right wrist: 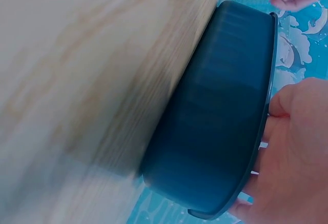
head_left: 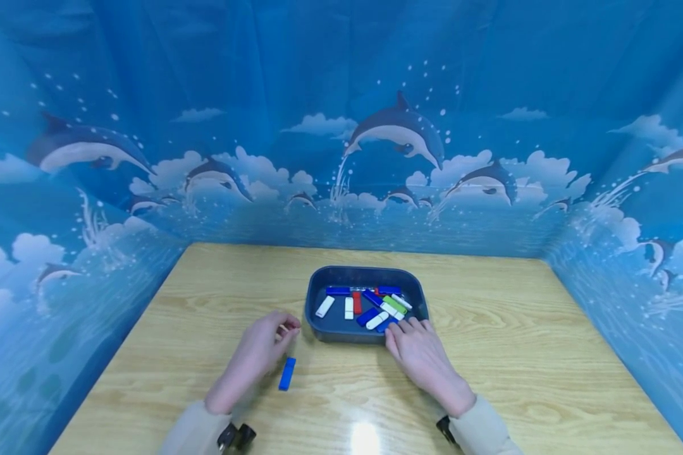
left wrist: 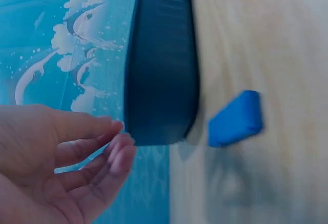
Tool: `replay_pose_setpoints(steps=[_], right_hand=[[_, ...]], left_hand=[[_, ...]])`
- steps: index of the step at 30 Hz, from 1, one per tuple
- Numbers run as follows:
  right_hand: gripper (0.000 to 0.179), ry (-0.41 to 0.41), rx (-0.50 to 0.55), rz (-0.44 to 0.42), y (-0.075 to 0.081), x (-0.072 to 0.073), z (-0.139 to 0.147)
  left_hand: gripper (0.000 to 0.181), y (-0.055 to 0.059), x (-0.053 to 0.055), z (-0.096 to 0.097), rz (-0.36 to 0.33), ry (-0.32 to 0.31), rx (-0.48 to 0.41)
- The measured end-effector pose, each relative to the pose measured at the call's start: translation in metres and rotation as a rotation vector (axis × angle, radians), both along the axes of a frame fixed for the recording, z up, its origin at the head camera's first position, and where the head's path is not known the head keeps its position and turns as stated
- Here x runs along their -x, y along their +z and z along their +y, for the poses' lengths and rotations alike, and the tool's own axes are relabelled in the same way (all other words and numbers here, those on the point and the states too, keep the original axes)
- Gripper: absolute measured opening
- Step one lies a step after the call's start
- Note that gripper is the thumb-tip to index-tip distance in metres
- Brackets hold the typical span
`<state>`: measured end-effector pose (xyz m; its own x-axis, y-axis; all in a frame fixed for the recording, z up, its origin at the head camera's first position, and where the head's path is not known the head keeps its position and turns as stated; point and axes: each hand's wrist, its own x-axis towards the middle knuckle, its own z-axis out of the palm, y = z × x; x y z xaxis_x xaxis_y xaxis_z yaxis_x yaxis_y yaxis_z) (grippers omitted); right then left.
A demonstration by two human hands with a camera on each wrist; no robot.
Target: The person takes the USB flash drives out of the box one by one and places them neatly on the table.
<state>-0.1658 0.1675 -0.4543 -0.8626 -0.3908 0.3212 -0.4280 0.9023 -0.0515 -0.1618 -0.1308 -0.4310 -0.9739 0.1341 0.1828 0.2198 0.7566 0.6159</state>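
Note:
A dark blue tray [head_left: 350, 337] holds several USB sticks, such as a white USB stick [head_left: 325, 307], a red one and a green one. My left hand [head_left: 266, 341] hovers just left of the tray, fingers loosely bent, nothing visible between thumb and fingertips. On the table close below it lies a blue USB stick [head_left: 287, 374], which also shows as a blurred blue block [left wrist: 237, 120] in the left wrist view. At the tray's near right corner is my right hand [head_left: 421, 354], its fingers reaching over the rim [right wrist: 267, 101]. Those fingertips are hidden inside, so what they touch cannot be seen.
The tray stands on a light wooden table [head_left: 501, 354] toward the back middle. A blue curtain [head_left: 296, 76] printed with dolphins encloses the table behind and at both sides. Dark straps sit at both wrists.

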Motion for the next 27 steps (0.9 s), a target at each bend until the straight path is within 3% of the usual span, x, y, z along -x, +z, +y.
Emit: replay_pose_setpoints(steps=[5,12,21,27], right_hand=[[0.026,0.0,-0.004,-0.003,-0.001,0.0,0.001],[0.022,-0.005,0.006,-0.006,-0.001,-0.001,0.0],[0.022,-0.002,0.0,-0.004,-0.001,-0.001,0.0],[0.023,0.002,-0.003,0.012,-0.001,-0.001,0.0]], left_hand=[[0.006,0.015,0.014,0.014,0.096,-0.009,0.005],[0.011,0.029,0.035,0.043,0.084,-0.013,0.055],[0.018,0.015,0.059,0.073,0.104,-0.031,0.179],[0.027,0.005,0.069,0.081,0.032,-0.012,0.311]])
